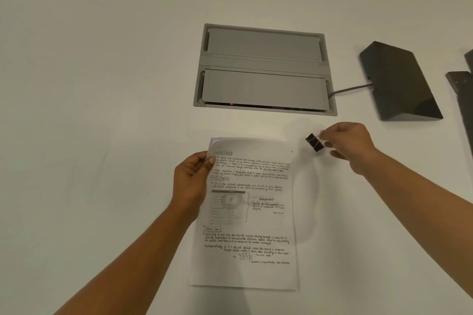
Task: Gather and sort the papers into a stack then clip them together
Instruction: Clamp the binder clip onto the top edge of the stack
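Papers (252,212) are stacked on the white table (102,84), near edge toward the camera, long side running away. Handwritten notes and a faint diagram are seen on the top sheet. At the far left corner, lower sheets peek out slightly, so the stack is not perfectly squared there.

Left hand (190,181) is set at the stack's left edge, upper half. The thumb is laid on top of the sheet, the remaining fingers are hidden by the hand and paper; the edge appears to be pinched, though lift off the table cannot be told.

Right hand (352,147) is held above the table, just right of the stack's far right corner. A black binder clip (314,142) is gripped by its wire handles between thumb and fingers (332,146), black body pointed toward the stack. Clip is apart from the papers; whether its mouth is sprung cannot be told.

Behind the stack, a grey cable box (263,69) is sunk into the table, lids closed. A cable (350,88) is run from it to a dark wedge-shaped device (399,82) at the right.
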`<control>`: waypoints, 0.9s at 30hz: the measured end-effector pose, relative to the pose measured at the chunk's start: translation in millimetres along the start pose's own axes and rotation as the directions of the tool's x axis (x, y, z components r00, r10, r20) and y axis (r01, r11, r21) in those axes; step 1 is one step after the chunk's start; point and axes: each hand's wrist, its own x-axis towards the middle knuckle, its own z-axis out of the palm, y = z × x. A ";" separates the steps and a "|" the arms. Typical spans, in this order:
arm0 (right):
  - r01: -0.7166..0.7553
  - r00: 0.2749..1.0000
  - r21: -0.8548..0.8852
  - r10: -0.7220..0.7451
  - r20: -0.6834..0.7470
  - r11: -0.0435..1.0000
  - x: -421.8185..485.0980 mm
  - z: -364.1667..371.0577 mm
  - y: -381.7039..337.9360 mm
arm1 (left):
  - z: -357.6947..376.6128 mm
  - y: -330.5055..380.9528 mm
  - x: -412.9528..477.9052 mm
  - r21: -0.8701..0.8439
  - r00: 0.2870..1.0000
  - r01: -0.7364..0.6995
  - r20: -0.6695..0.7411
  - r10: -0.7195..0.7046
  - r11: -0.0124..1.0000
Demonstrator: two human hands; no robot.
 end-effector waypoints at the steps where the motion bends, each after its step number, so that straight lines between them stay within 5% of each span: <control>1: 0.010 0.999 0.019 -0.010 0.031 1.000 -5.7 0.1 -4.9 | -1.0 -0.4 1.1 -0.004 1.000 0.005 -0.001 -0.005 1.000; 11: 0.156 0.937 0.037 -0.159 0.310 0.987 -53.6 27.5 -38.8 | -4.1 -4.1 7.1 -0.036 0.999 0.037 0.004 -0.037 0.999; 20: 0.383 0.857 -0.198 -0.267 0.441 0.902 -71.7 61.8 -65.6 | -5.7 -9.0 9.5 -0.054 1.000 0.029 -0.010 -0.030 0.998; 27: 0.709 0.704 -0.469 -0.481 0.523 0.527 -77.3 71.8 -88.8 | -6.2 -12.5 10.3 -0.056 0.999 0.028 -0.021 -0.029 0.998</control>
